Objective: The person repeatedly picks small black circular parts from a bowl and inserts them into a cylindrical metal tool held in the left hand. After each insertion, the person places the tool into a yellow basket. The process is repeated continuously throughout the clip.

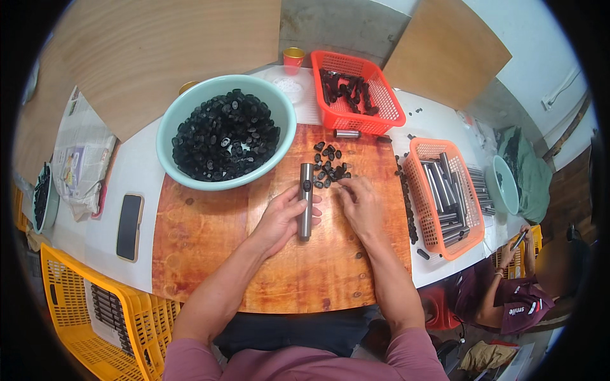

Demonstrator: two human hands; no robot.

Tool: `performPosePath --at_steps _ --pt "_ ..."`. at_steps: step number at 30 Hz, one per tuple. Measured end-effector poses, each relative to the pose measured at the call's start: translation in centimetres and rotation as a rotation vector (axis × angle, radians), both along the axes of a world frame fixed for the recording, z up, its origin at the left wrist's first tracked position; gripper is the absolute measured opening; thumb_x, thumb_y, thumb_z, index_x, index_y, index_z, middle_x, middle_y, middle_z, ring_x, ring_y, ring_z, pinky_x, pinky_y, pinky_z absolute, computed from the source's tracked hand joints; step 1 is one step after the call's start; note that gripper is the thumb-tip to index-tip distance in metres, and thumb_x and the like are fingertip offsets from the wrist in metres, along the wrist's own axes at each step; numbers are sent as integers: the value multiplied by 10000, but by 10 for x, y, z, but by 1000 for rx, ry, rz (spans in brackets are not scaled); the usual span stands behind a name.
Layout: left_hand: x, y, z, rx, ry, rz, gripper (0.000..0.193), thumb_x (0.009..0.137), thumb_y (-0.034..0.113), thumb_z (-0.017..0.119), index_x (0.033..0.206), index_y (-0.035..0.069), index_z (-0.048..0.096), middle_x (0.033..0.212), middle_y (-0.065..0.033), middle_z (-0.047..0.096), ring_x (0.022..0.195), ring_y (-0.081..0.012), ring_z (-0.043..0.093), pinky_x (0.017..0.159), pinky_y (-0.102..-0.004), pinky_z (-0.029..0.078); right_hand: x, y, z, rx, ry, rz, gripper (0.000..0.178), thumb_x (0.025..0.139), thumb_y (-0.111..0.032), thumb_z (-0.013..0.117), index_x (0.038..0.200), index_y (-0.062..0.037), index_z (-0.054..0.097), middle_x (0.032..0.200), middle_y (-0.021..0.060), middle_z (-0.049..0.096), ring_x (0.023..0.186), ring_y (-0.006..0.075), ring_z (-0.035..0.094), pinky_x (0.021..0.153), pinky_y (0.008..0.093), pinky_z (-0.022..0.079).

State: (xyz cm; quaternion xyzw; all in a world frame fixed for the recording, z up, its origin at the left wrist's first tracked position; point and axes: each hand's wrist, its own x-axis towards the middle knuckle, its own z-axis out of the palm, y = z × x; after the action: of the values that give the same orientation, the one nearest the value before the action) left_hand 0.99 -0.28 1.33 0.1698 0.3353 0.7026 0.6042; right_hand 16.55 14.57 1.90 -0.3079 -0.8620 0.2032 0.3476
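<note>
My left hand (281,219) is closed around a grey metal tube (305,216), held upright over the wooden board (216,254). A small black oval piece (307,186) sits on the tube's side near its upper end. To the right, my right hand (361,206) has its fingers bent and drawn together at the lower edge of a loose group of small black oval pieces (328,170). Whatever is between those fingertips is hidden. A large pale green bowl (166,143) heaped with similar black pieces (222,136) stands at the far left of the board.
A red basket (324,117) with black parts stands at the back. At right are an orange basket (435,244) of metal tubes and a smaller bowl (505,184). A phone (129,227) lies left; yellow crates (82,279) stand below. Another person (508,286) works at right.
</note>
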Motion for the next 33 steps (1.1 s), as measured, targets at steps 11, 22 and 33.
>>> performPosePath --at_steps 11,22,33 --pt "-1 0 -3 34 0 -16 440 1029 84 577 1430 -27 432 1212 -172 610 1016 -229 668 922 -387 605 -14 -5 1 220 -104 109 215 805 -73 793 1012 -38 745 886 119 642 807 320 649 723 422 523" --pt "-2 1 -10 37 -100 -42 407 1034 75 551 1417 -26 456 1227 -194 646 1023 -277 691 950 -429 593 -14 -3 -7 195 -106 133 116 871 -93 735 966 -28 724 896 115 655 822 327 634 751 430 479" --pt "2 0 -6 22 -67 -27 416 1026 72 560 1419 -22 460 1226 -184 641 1048 -284 686 964 -423 583 -14 -12 -5 125 -112 100 102 915 -99 695 983 -35 735 867 141 654 779 350 644 732 439 512"
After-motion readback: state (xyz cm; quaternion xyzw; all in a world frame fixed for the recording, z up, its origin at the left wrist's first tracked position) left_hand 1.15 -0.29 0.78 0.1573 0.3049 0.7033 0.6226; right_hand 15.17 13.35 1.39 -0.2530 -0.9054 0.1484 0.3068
